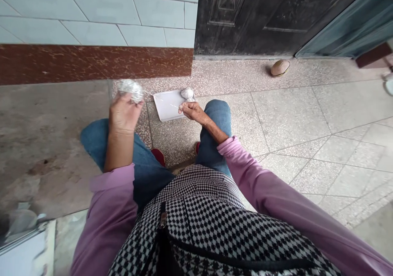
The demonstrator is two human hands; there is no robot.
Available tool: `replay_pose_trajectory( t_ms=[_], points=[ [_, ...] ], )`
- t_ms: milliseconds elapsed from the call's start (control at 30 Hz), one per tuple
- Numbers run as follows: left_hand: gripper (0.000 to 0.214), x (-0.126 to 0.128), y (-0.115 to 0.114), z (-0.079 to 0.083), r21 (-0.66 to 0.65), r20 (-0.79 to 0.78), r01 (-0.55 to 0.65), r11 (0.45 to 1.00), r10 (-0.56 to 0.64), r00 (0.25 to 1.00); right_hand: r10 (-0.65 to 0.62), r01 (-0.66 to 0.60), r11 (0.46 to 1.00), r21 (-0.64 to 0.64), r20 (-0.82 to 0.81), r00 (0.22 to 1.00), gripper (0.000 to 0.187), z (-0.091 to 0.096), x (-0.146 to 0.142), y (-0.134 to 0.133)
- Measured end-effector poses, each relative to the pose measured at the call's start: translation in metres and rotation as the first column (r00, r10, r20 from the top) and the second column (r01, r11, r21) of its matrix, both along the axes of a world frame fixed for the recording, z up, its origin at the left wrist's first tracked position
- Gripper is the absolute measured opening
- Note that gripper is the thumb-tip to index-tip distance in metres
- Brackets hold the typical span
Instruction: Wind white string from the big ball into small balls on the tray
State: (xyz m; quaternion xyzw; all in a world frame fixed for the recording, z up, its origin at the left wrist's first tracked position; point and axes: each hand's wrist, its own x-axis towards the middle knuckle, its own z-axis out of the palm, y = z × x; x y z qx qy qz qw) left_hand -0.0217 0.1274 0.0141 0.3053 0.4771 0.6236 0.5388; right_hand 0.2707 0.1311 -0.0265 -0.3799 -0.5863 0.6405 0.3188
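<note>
At the far left of your view, a flat white object (21,251) sits at the bottom edge; its kind cannot be determined. Above it lie a grey cement floor (52,124), a brown marbled skirting band (92,63) and a pale blue tile wall (92,10). Your left hand (123,113), in a pink sleeve (107,222), is raised over your left knee and slightly blurred. Its fingers (121,102) are curled closed around a crumpled silvery ball (130,91), and whether that is foil or plastic cannot be confirmed. A thin strand (161,100) appears to run from this ball across a white paper sheet (167,108), which lies on the speckled terrazzo floor (285,116) just beyond your knees. Your right hand (192,111) is over the sheet, its thumb and forefinger (181,108) pressed together at the strand. A second silvery ball (187,93) rests on the sheet's far corner, just beyond that hand. A black-and-white houndstooth bag (199,227) sits on your lap, in front of your blue jeans (215,120). Further right, a dark panelled door (245,18) stands behind the floor, and a tan oval object (280,68) lies near its foot.
</note>
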Motion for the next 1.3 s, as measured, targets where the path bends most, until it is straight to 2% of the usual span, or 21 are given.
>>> replay_pose_trajectory(
  t_ms=[133,267,300,367,467,567,633,733,800,867,933,967,1000,1100,1133,1233,1300],
  points=[
    [0.068,-0.044,0.020,0.000,-0.031,0.010,-0.171,0.985,0.171,0.985,-0.017,0.014,0.998,0.057,0.063,0.998,0.085,0.019,0.047,-0.005],
    [0.049,-0.095,0.025,0.023,-0.082,0.011,-0.419,0.904,0.421,0.907,-0.167,0.149,0.981,0.126,0.141,0.976,0.087,0.043,0.092,-0.005],
    [0.041,-0.108,0.020,0.029,-0.093,0.007,-0.457,0.884,0.460,0.888,-0.195,0.178,0.977,0.120,0.149,0.970,0.086,0.048,0.101,-0.004],
    [0.032,-0.132,0.003,0.041,-0.079,-0.077,-0.463,0.883,0.458,0.886,-0.217,0.204,0.974,0.101,0.140,0.966,0.086,0.057,0.114,0.000],
    [0.048,-0.158,-0.034,0.049,-0.090,-0.252,-0.440,0.894,0.407,0.878,-0.243,0.228,0.965,0.131,0.115,0.963,0.082,0.067,0.131,0.005],
    [0.071,-0.168,-0.066,0.052,-0.183,-0.373,-0.425,0.887,0.337,0.864,-0.342,0.323,0.931,0.173,0.098,0.934,0.076,0.076,0.156,0.009],
    [0.076,-0.168,-0.075,0.054,-0.225,-0.390,-0.414,0.882,0.307,0.868,-0.424,0.405,0.896,0.183,0.078,0.902,0.071,0.080,0.176,0.014],
    [0.060,-0.157,-0.065,0.058,-0.210,-0.299,-0.417,0.884,0.348,0.888,-0.556,0.531,0.825,0.196,0.106,0.825,0.063,0.080,0.197,0.026],
    [0.047,-0.141,-0.048,0.061,-0.147,-0.196,-0.419,0.896,0.389,0.900,-0.630,0.578,0.773,0.260,0.217,0.746,0.056,0.074,0.201,0.038],
    [0.042,-0.117,-0.029,0.060,-0.076,-0.084,-0.397,0.915,0.391,0.917,-0.652,0.530,0.755,0.386,0.359,0.667,0.041,0.065,0.193,0.051],
    [0.051,-0.083,-0.015,0.054,-0.073,0.021,-0.304,0.950,0.306,0.952,-0.635,0.418,0.763,0.494,0.448,0.630,0.016,0.055,0.171,0.061],
    [0.056,-0.064,-0.010,0.049,-0.082,0.051,-0.224,0.971,0.229,0.972,-0.615,0.367,0.770,0.522,0.456,0.643,0.005,0.050,0.154,0.064],
    [0.058,-0.045,-0.008,0.043,-0.102,0.062,-0.115,0.988,0.122,0.991,-0.584,0.329,0.782,0.530,0.437,0.684,0.005,0.045,0.134,0.066],
    [0.055,0.010,-0.009,0.025,-0.198,0.071,0.141,0.970,-0.129,0.989,-0.377,0.225,0.862,0.454,0.278,0.884,0.016,0.026,0.059,0.059],
    [0.055,0.024,-0.010,0.020,-0.214,0.077,0.185,0.959,-0.172,0.982,-0.290,0.185,0.898,0.400,0.221,0.931,0.018,0.019,0.034,0.053],
    [0.054,0.051,-0.013,0.012,-0.206,0.071,0.289,0.935,-0.281,0.957,-0.160,0.125,0.965,0.232,0.136,0.978,0.014,-0.002,-0.025,0.025],
    [0.051,0.055,-0.013,0.009,-0.191,0.029,0.365,0.911,-0.366,0.930,-0.139,0.123,0.985,0.121,0.128,0.982,0.018,-0.013,-0.043,0.002]
  ],
)
